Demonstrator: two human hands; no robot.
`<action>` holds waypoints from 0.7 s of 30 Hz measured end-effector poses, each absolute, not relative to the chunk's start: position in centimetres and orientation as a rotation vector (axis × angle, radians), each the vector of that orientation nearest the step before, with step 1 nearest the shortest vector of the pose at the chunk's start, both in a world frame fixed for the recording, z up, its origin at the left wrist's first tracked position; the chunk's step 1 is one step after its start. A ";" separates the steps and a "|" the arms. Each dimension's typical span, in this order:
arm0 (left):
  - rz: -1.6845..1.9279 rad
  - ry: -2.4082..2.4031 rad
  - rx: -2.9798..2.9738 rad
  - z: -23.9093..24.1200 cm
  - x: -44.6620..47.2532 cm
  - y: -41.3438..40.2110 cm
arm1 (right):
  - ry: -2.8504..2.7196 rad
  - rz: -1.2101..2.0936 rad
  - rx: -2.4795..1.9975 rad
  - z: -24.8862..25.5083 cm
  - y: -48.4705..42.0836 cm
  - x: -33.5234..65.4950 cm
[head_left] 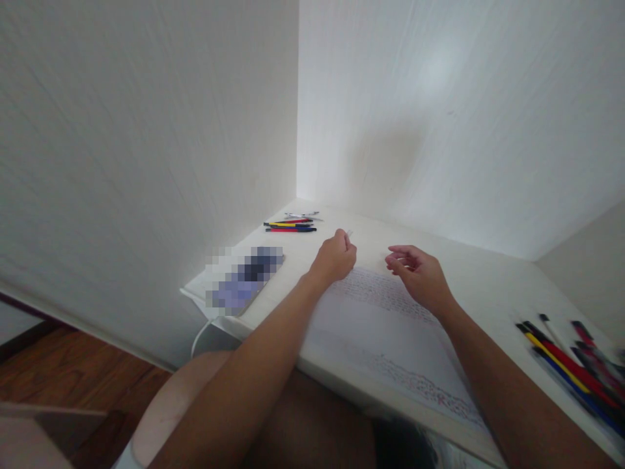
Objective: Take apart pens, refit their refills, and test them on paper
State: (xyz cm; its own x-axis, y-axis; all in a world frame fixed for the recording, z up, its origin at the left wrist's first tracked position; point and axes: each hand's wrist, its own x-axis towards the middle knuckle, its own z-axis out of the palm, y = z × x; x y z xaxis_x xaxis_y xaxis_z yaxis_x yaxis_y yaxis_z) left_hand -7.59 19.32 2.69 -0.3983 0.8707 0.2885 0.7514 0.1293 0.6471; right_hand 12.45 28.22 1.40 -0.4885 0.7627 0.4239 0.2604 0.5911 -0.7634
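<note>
Pinching a pale slim item (349, 233), the L hand (336, 256) is closed at the far edge of the paper (351, 332), prob. for fine control; what exactly it pinches, I can't tell. The R hand (415, 268) curls loosely w/ nothing visible inside. The handwritten paper lies flat on the smooth white desk (488, 273). Straight, multi-coloured pens make a far group (288, 225) & a near group (566, 357), prob. so they don't cover the text.
</note>
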 end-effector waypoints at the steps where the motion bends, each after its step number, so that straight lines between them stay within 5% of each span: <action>1: 1.075 2.257 1.640 2.6 -7.9 19.3 | -2.056 0.796 -0.818 1.4 28.2 12.5; 21: 0.357 2.208 1.886 3.8 -10.5 17.5 | -2.316 0.599 -0.866 1.9 27.5 12.3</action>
State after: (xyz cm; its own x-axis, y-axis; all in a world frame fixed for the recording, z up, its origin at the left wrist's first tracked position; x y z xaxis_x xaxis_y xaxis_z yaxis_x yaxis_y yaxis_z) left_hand -10.53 17.47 3.83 -0.1550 0.9879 -0.0060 0.9356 0.1488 0.3202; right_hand 12.33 27.47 1.88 -0.6150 0.6986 0.3657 0.4338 0.6870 -0.5830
